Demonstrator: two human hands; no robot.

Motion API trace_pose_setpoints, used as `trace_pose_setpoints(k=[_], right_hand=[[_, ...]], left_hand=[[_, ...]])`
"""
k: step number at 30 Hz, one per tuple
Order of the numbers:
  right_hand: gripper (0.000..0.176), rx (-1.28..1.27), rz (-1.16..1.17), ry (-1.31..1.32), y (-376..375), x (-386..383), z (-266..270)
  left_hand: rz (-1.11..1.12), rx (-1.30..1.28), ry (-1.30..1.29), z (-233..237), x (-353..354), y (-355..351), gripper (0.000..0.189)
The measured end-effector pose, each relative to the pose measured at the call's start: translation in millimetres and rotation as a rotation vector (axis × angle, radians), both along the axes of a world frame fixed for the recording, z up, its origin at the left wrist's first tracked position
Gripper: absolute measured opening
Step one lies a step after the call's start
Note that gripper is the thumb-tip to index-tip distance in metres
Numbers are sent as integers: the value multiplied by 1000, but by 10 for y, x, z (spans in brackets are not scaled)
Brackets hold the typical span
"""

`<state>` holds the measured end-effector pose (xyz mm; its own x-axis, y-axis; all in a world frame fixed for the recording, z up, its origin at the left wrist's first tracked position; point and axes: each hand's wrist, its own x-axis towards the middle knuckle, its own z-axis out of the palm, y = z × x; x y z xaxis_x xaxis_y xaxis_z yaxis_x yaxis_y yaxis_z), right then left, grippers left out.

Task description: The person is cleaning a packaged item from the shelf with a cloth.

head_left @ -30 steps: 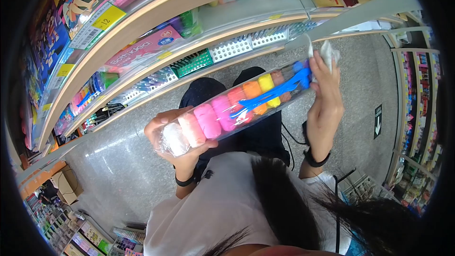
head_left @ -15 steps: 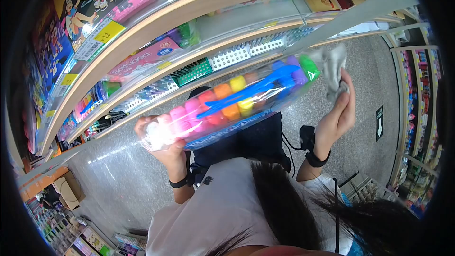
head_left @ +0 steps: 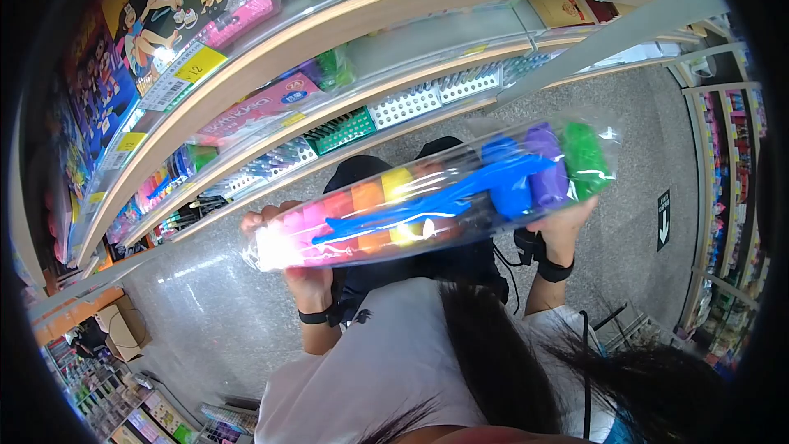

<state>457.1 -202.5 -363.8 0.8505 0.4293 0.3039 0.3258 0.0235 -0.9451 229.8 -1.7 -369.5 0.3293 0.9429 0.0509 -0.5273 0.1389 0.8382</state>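
Observation:
A long clear-wrapped pack of coloured modelling clay [head_left: 386,214] lies across my view, tilted with its right end higher. Its pieces run from pink through orange and yellow to blue, purple and green, with a blue plastic tool on top. My left hand [head_left: 306,279] grips the pack's left end, where glare whitens the wrap. Behind the right end is my right hand [head_left: 569,220], its fingers mostly hidden by the pack. A blurred grey patch, apparently the grey-white cloth [head_left: 486,127], peeks out above the pack's far edge.
Store shelves [head_left: 394,0] with price tags and boxed goods curve across the front. White and green pen baskets [head_left: 345,130] sit on a lower shelf. More stocked racks [head_left: 731,197] stand at right. A cardboard box [head_left: 123,329] is on the left; grey floor [head_left: 205,296] lies below.
My right hand, with the grey-white cloth, has moved from beyond the pack's right end down and left behind it. The pack has shifted right and turned its top face more toward me.

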Motion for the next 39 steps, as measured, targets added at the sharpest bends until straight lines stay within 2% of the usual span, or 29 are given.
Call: trace_pose_setpoints(k=[1,2,3,4,5,6,8,9,10,11,13,17,18,19,20,21,22,23,24,25,26,28,29,33,35,37,38,39], right_hand=[[112,-94,-38,-12,-70,51,169],[90,-5,-119,-54,-45,60,187],[86,39,-161,-73,-22,74,264],[83,68,-164,-110,-15,93,374],[79,121,-167,-155,18,119,466],[75,171,-152,-193,67,144,577],[69,255,-73,-292,193,198,792],[66,273,-12,-344,263,208,907],[63,246,55,-406,323,241,998],[47,34,192,-695,403,312,1216],[44,-138,437,-991,611,337,1428],[45,-14,448,-1036,840,274,1369],[51,-41,474,-1007,851,277,1361],[56,-64,503,-976,856,275,1356],[56,-71,497,-975,836,287,1354],[52,-60,492,-908,784,319,1352],[48,-30,494,-843,772,332,1349],[48,-39,489,-843,734,294,1322],[42,-40,189,-819,662,220,1262],[36,-27,-99,-783,620,138,1207],[36,-32,-104,-785,596,83,1170],[30,-170,-275,-778,571,-10,1107],[34,-240,-187,-748,577,-68,1088],[38,-294,-143,-710,651,-245,1080],[28,-365,188,-686,638,-293,1304],[30,-477,624,-415,751,-401,1508],[30,-476,619,-415,782,-461,1422],[33,-248,467,-638,807,-522,1255]], left_hand=[[-98,40,-68,-36,33,33,70],[-97,44,-69,-100,36,92,70],[-163,185,-74,-173,26,197,72],[-230,313,-76,-270,-9,267,74],[-275,452,-17,-345,-57,366,86],[-275,468,-23,-264,-32,394,86],[-162,549,289,-37,-20,387,99],[-166,857,309,196,59,504,106],[-166,858,308,357,147,476,106],[-181,888,305,508,246,393,108],[-240,954,271,743,406,314,111],[-297,927,134,838,800,80,109],[-300,927,130,702,729,51,109],[-255,753,308,457,557,-8,106],[-217,575,476,414,529,-31,103],[-112,821,411,380,632,-31,75],[-112,821,412,342,622,4,75],[-115,823,380,266,598,62,59],[-126,824,344,217,617,98,45],[-116,816,340,204,605,107,44],[-112,803,351,196,620,119,42],[-101,775,387,203,651,120,40],[-96,762,403,211,660,107,38],[-113,728,436,263,690,75,34],[-132,714,457,316,696,66,32],[-145,712,474,383,699,64,31],[-167,712,372,410,714,56,28],[-190,713,270,444,732,50,25]])
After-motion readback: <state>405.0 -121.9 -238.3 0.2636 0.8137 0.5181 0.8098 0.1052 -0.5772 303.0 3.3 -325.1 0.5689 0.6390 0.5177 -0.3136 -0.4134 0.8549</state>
